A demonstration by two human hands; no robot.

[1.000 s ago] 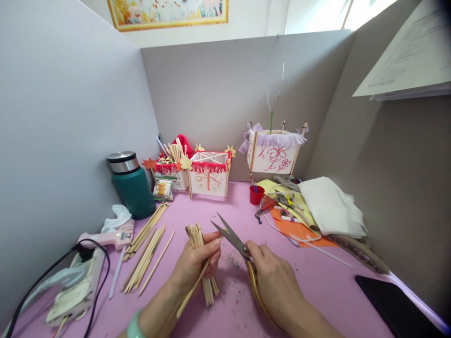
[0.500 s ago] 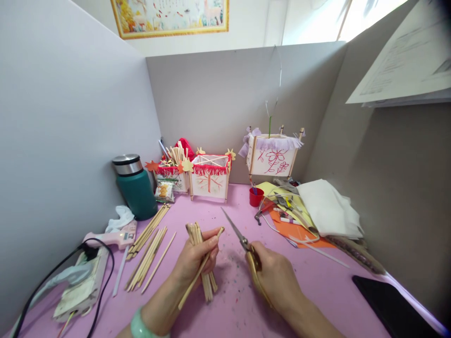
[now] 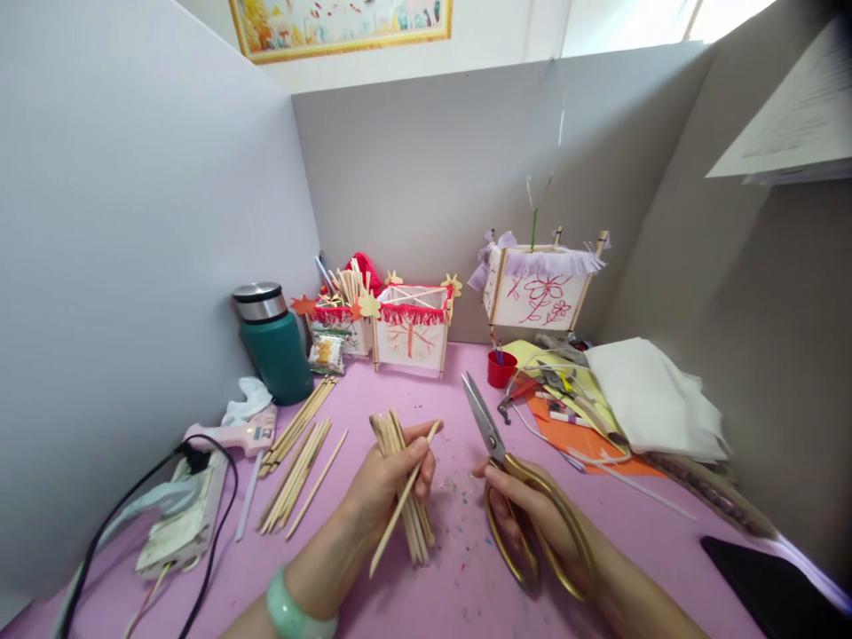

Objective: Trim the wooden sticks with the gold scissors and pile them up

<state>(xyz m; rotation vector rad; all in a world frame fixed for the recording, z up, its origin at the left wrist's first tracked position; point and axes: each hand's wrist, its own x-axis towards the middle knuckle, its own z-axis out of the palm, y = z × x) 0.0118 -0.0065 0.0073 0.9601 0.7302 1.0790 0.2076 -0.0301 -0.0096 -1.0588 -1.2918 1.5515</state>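
A bundle of thin wooden sticks (image 3: pixel 414 524) is gripped in my left hand (image 3: pixel 392 479), and one more stick slants across it under my thumb. My right hand (image 3: pixel 532 510) holds a pair of scissors (image 3: pixel 491 430) with gold handles; their blades point up and away, slightly parted at the tips. The blades and the bundle are apart. Left of my left hand, a loose stick (image 3: pixel 318 484) and a pile of sticks (image 3: pixel 295 479) lie on the pink table (image 3: pixel 426 612). Farther back is another group of sticks (image 3: pixel 301 424) with dark ends.
Paper lanterns on stick frames (image 3: pixel 411 342) stand at the back, near a green bottle (image 3: pixel 274 355). A pink glue gun (image 3: pixel 232 437) and a power strip (image 3: pixel 179 524) with cables lie left. Right are a red cup (image 3: pixel 501 371), white sheets (image 3: pixel 649 399) and a black phone-like slab (image 3: pixel 765 577).
The scissors have turned in my right hand, so both handle loops now show and the fingers sit nearer the pivot. The whole view has shifted a little.
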